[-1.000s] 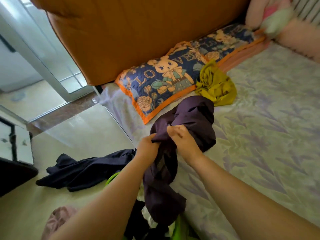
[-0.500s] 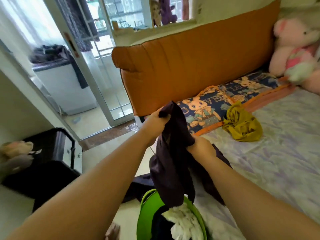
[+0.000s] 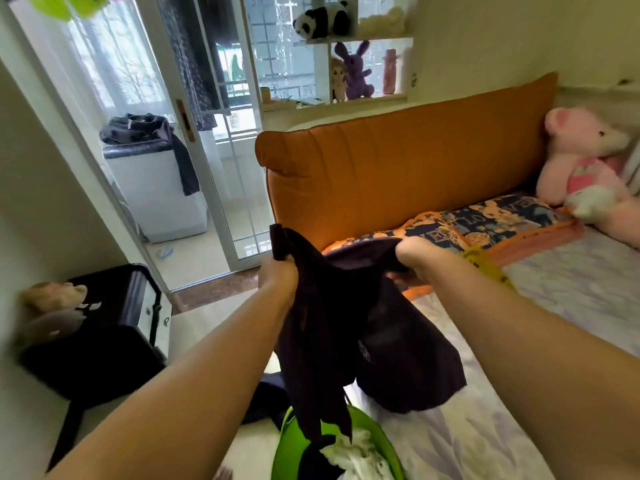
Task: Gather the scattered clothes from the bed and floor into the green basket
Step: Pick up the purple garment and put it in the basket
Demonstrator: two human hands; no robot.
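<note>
A dark purple garment (image 3: 363,327) hangs spread between my two hands above the green basket (image 3: 287,441). My left hand (image 3: 277,275) grips its left top edge. My right hand (image 3: 415,254) grips the right top edge. The basket stands on the floor beside the bed, with white and dark clothes (image 3: 349,452) inside. The garment's lower tip dangles into the basket. A dark navy garment (image 3: 263,396) lies on the floor behind the basket. A yellow-olive garment (image 3: 485,261) lies on the bed, mostly hidden by my right forearm.
The bed (image 3: 571,306) with a floral sheet runs along the right, with an orange headboard (image 3: 398,174), a patterned pillow (image 3: 485,223) and a pink plush toy (image 3: 585,168). A black suitcase (image 3: 104,327) stands at the left. A glass sliding door (image 3: 221,150) is behind.
My hands have moved apart and up, spreading the dark purple garment wide. The view has tilted upward, showing more of the room.
</note>
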